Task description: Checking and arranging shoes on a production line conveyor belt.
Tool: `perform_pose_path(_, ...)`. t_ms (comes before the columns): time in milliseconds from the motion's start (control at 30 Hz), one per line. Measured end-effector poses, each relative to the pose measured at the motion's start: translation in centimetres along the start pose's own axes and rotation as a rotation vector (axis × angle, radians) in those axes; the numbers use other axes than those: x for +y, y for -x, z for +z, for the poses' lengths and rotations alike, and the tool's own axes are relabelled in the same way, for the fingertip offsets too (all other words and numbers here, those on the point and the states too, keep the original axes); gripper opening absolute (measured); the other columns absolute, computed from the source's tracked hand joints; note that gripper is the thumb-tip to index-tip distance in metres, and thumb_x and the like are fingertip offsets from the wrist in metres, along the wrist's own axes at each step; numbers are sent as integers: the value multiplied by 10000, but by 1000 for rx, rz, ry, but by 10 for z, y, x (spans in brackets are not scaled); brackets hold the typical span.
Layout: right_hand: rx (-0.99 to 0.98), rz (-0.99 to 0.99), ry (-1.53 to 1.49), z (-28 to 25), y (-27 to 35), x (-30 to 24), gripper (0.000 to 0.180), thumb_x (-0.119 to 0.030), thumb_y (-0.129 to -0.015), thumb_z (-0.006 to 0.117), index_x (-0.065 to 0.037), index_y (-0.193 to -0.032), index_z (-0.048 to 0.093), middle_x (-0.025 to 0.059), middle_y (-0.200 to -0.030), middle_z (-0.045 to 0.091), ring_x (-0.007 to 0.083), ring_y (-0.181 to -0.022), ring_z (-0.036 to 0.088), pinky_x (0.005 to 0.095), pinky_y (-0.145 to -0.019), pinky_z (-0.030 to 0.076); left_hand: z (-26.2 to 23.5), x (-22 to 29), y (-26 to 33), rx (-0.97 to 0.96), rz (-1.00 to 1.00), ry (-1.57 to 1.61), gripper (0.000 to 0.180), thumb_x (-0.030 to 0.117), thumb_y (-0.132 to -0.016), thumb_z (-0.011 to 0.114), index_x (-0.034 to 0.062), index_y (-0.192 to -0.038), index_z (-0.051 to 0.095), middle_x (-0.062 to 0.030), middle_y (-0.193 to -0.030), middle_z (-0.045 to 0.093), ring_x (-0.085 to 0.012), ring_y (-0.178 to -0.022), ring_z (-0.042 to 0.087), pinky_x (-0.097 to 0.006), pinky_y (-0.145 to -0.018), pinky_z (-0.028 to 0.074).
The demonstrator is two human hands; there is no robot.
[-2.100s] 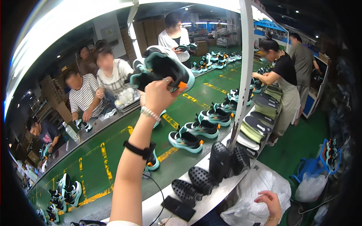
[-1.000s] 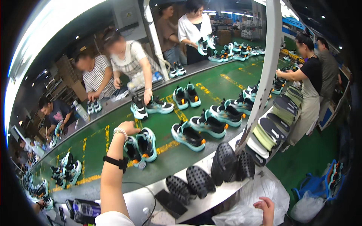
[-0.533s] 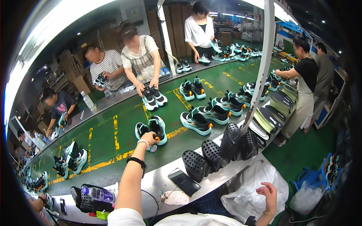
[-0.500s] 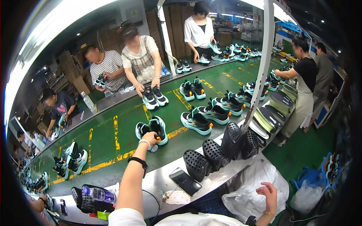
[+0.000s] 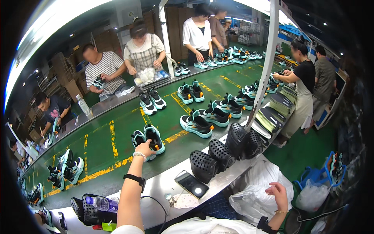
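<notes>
My left hand [image 5: 145, 149] reaches over the green belt, its fingers closed on a pair of black and mint sneakers [image 5: 156, 137] at their near end. It wears a beaded bracelet, and a black band circles the forearm. The fingertips are partly hidden by the shoes. My right hand [image 5: 278, 196] is held up at the lower right, fingers loosely bent and apart, with nothing in it. It is nearest to a white plastic bag [image 5: 259, 189]. More sneakers [image 5: 196, 124] stand on the belt to the right of my left hand, and another pair [image 5: 65, 169] stands to the left.
Black perforated clogs [image 5: 203, 165] line the metal ledge [image 5: 163, 177], beside a phone [image 5: 191, 184]. A bottle [image 5: 102, 203] lies on more clogs at the left. A white post [image 5: 266, 70] rises at the right, near stacked insoles [image 5: 269, 117]. Co-workers stand across the belt and at right.
The co-worker opposite has let go of the black and white sneakers and drawn back to a tray. My left hand stays on its pair. The whole view has shifted slightly, and another person appears at the back.
</notes>
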State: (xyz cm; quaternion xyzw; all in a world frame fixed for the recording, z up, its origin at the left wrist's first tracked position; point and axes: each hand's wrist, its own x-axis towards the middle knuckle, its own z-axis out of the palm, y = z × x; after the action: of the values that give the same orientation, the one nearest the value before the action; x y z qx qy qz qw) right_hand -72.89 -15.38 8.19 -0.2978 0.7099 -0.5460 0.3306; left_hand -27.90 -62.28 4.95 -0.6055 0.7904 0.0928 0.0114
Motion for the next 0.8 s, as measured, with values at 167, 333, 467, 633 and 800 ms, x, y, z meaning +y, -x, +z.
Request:
perform_pose_path(167,-37,-33,48,12,-12,-8,246,-144,-888,533,29,-1055,586,128,-835,685,183,-781,656,282,-709,499,1,-20,-5,-65,-93,-40,1206,461,-620,799,117,-1491,41,-219,-1093,642,-354,-993,635,-403,-893,501)
perform_pose_path(333,-48,2,16,4,-14,11,247,-149,-893,534,28,-1059,586,128,-841,686,183,-782,655,280,-706,500,34,-42,0,164,80,-25,1264,399,-654,770,114,-1473,-149,-231,-1047,653,-369,-934,647,-394,-919,480)
perform_pose_path(467,-42,36,16,4,-14,14,242,-148,-902,530,28,-1058,588,130,-845,686,183,-784,656,282,-713,506,23,-15,-1,-129,-39,-108,1112,229,-721,682,130,-1486,-119,-244,-992,661,-343,-901,663,-413,-867,506)
perform_pose_path(633,-87,15,16,15,-24,7,241,-151,-908,544,29,-1063,589,128,-848,687,174,-792,657,279,-721,505,37,-33,13,3,34,-112,1033,116,-688,706,194,-1506,80,-244,-966,657,-364,-863,655,-437,-812,524)
perform_pose_path(800,-67,14,58,12,-32,7,240,-149,-909,541,35,-1059,585,125,-848,687,173,-800,659,275,-724,502,33,-44,20,28,64,-8,1029,100,-651,757,284,-1487,187,-227,-949,664,-378,-877,646,-449,-839,512)
